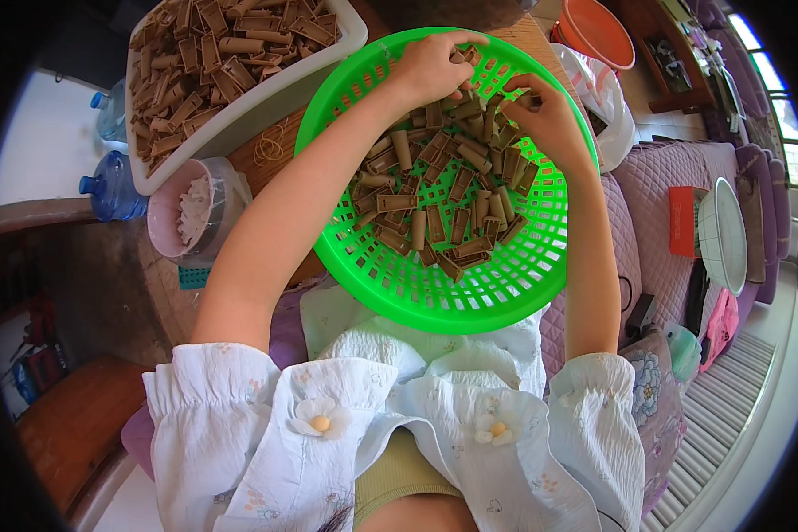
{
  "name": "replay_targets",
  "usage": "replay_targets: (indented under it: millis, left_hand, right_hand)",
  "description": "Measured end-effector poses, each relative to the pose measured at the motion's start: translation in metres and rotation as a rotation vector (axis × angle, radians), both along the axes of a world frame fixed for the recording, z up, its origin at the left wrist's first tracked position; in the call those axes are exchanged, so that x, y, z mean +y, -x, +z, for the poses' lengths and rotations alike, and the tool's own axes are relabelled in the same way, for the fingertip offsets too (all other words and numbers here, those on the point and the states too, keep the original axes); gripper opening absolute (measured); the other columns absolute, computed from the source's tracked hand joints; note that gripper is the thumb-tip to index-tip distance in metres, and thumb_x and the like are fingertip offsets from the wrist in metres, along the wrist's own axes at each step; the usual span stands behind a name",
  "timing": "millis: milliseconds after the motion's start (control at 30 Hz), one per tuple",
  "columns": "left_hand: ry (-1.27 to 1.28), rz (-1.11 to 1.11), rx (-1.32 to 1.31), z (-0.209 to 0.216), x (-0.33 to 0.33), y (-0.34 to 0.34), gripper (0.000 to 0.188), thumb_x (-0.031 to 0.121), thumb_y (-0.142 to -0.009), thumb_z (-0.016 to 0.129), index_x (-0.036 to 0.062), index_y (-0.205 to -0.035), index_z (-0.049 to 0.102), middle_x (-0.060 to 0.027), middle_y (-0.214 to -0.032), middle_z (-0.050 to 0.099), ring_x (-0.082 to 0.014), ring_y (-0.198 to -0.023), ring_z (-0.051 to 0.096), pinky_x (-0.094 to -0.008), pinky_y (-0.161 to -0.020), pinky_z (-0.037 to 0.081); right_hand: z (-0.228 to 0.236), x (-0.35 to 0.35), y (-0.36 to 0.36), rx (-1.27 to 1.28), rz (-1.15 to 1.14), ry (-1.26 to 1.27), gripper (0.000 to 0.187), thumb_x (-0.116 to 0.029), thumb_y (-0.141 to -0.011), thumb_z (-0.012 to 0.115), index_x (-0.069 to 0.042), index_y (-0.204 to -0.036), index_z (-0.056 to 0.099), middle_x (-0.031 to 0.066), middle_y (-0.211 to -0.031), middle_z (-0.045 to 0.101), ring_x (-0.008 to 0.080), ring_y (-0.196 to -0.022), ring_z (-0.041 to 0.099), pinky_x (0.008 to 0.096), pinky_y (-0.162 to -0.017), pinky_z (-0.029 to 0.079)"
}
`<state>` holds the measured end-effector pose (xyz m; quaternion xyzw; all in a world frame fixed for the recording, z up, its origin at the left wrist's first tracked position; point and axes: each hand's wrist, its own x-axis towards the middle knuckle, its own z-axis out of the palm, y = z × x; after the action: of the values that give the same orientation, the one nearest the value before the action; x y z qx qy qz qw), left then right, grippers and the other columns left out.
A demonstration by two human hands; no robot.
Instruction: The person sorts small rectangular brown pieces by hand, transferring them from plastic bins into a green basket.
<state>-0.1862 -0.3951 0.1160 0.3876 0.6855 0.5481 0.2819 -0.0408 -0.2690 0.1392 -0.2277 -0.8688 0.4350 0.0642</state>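
A bright green plastic basket (434, 312) with slotted walls sits in front of me. Many small brown plastic pieces (459, 183), like hollow half-round shells, lie heaped inside it. At the basket's far side my left hand (434, 69) has its fingers bent around a brown piece (470, 57) near the rim. Just right of it, my right hand (545, 120) is over the heap with thumb and fingers curled together. What its fingertips hold, if anything, is too small to make out.
A white tub (266, 89) full of similar brown pieces stands at the far left. Below it are a pink bucket (164, 208) with white bits and blue water bottles (117, 186). A purple quilted sofa (674, 191) and an orange basin (598, 34) are at right.
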Motion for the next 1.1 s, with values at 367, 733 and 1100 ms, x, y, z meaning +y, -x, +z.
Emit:
replay_targets:
  millis: [367,733,1100]
  left_hand:
    - [0.009,-0.077,-0.034,-0.013,0.006,0.006,0.015,0.007,-0.079,0.059,0.0016,-0.085,0.047,-0.0059,-0.072,0.058,-0.0104,-0.061,0.057,-0.0249,-0.058,0.050]
    - [0.094,-0.187,-0.118,0.005,-0.008,0.009,0.015,0.009,-0.078,0.060,0.0036,-0.081,0.046,-0.0018,-0.066,0.052,-0.0085,-0.057,0.051,-0.0237,-0.050,0.043]
    - [0.302,-0.419,-0.015,0.004,-0.009,0.006,0.013,0.009,-0.077,0.055,0.0032,-0.089,0.052,-0.0021,-0.071,0.053,-0.0079,-0.056,0.048,-0.0229,-0.051,0.041]
  right_hand:
    - [-0.043,-0.051,0.008,-0.138,0.649,-0.659,0.026,-0.009,-0.070,0.061,-0.008,-0.096,0.057,0.0108,-0.093,0.057,0.0315,-0.078,0.060,0.0409,-0.070,0.050]
    - [0.003,-0.005,-0.004,-0.099,0.111,-0.273,0.025,-0.020,-0.070,0.071,-0.002,-0.085,0.062,0.0056,-0.067,0.059,0.0155,-0.064,0.056,0.0292,-0.061,0.045]
    - [0.008,0.015,-0.010,0.198,-0.174,0.644,0.017,-0.011,-0.074,0.063,-0.003,-0.087,0.056,-0.0033,-0.064,0.050,0.0029,-0.046,0.038,0.0182,-0.042,0.029]
